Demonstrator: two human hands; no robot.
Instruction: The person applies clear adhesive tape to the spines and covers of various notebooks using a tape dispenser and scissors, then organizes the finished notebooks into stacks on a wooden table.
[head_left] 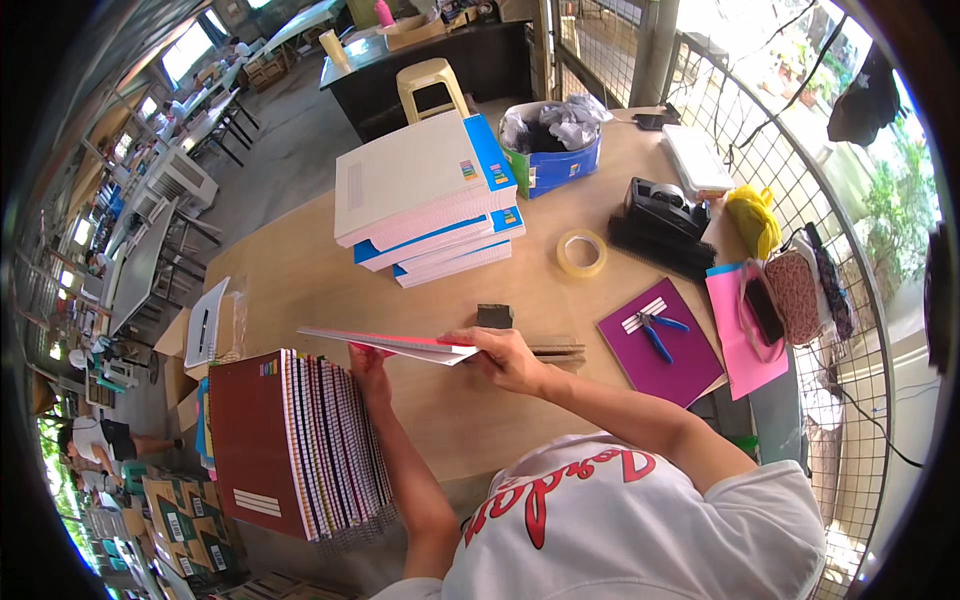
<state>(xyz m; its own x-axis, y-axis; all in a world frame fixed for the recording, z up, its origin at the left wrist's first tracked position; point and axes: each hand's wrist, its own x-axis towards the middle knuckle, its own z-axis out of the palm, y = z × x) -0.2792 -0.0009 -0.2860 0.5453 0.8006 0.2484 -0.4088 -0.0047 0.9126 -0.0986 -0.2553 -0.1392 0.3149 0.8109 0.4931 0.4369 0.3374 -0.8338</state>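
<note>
While the left hand [371, 372], partly curled, holds the six-o'clock edge of a pink-and-white booklet [415, 347] above the desk [285, 265], the right hand [503, 358] pinches its three-o'clock end. White-and-blue books [412, 185] stand at the booklet's twelve o'clock, spiral notebooks [255, 430] at seven, a tape roll [596, 256] at two.

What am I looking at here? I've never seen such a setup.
No robot here: a person works with two bare hands. The one picture comes from a wide fisheye camera on their head, looking down, so straight edges bend.

The right grip holds a thin red-and-white notebook, seen nearly edge-on; the left grip is against its underside, fingers partly hidden.

On the table lie stacked white-and-blue books, a tape roll and blue-handled pliers on a purple notebook.
</note>
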